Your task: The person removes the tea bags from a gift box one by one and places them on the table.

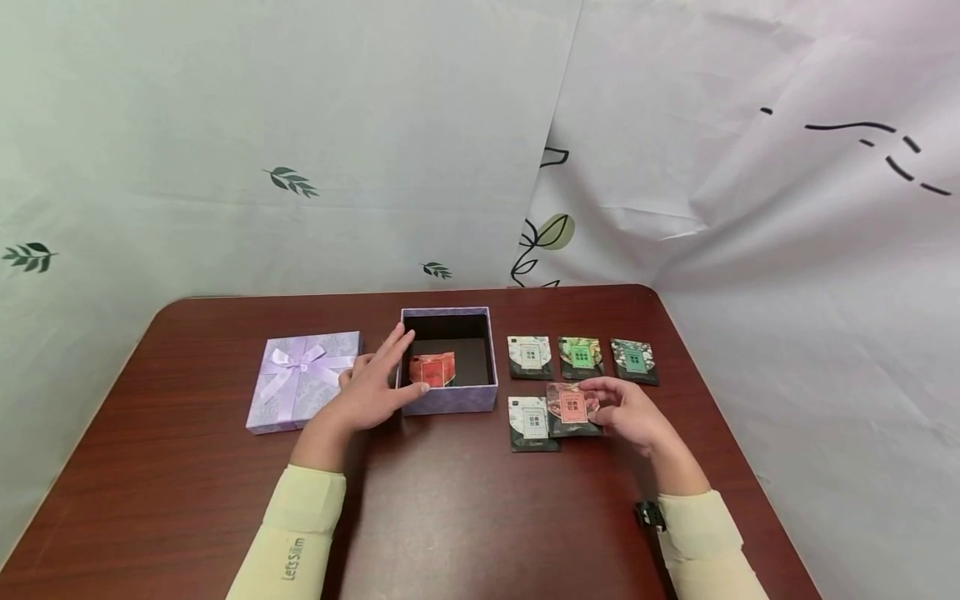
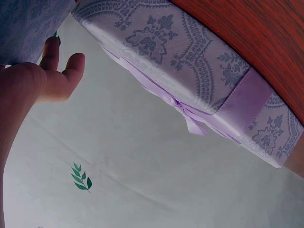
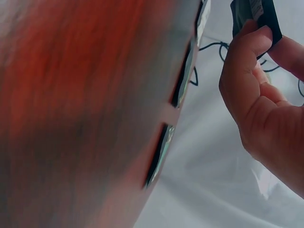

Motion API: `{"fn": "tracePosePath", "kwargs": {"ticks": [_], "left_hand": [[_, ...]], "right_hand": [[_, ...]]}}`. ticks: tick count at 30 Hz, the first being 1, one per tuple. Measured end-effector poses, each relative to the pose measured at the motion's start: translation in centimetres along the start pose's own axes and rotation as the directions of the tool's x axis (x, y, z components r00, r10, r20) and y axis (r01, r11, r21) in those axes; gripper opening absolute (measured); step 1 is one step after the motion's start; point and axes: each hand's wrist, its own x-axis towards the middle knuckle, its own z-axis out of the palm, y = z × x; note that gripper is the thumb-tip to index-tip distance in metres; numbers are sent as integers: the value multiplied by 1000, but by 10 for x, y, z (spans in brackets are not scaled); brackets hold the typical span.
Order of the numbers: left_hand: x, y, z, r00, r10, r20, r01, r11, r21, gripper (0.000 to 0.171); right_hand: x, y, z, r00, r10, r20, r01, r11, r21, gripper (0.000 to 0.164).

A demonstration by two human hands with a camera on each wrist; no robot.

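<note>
A purple patterned gift box (image 1: 450, 402) stands open-topped, with a red sachet (image 1: 432, 369) inside at its front left. My left hand (image 1: 375, 385) rests at the box's left side, fingers extended along the rim and thumb over the front corner. My right hand (image 1: 626, 414) pinches a dark sachet with a red label (image 1: 573, 407) between thumb and fingers. In the right wrist view, that sachet (image 3: 269, 19) is up off the table. From above, it overlaps the right edge of a white-labelled sachet (image 1: 529, 424).
Behind the right hand lie a white sachet (image 1: 530, 357), a green-yellow sachet (image 1: 581, 357) and a dark green sachet (image 1: 634, 361) in a row. The ribboned box lid (image 1: 281, 400) lies left of the box. A printed cloth (image 1: 360, 150) hangs behind the brown table (image 1: 465, 517).
</note>
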Motion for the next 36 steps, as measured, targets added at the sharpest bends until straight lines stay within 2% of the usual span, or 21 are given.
{"fn": "tracePosePath", "kwargs": {"ticks": [11, 19, 27, 36], "left_hand": [[0, 0, -1, 1000, 1, 0, -1, 1000, -5, 87], [1, 0, 0, 1000, 6, -4, -6, 1000, 0, 87], [1, 0, 0, 1000, 7, -3, -7, 1000, -3, 87], [1, 0, 0, 1000, 0, -4, 0, 1000, -3, 89]], "right_hand": [[0, 13, -10, 997, 69, -24, -70, 996, -59, 45], [2, 18, -15, 998, 71, -3, -71, 996, -60, 47], [5, 22, -12, 996, 72, -59, -84, 969, -232, 46], [6, 21, -10, 995, 17, -98, -53, 922, -383, 45]]}}
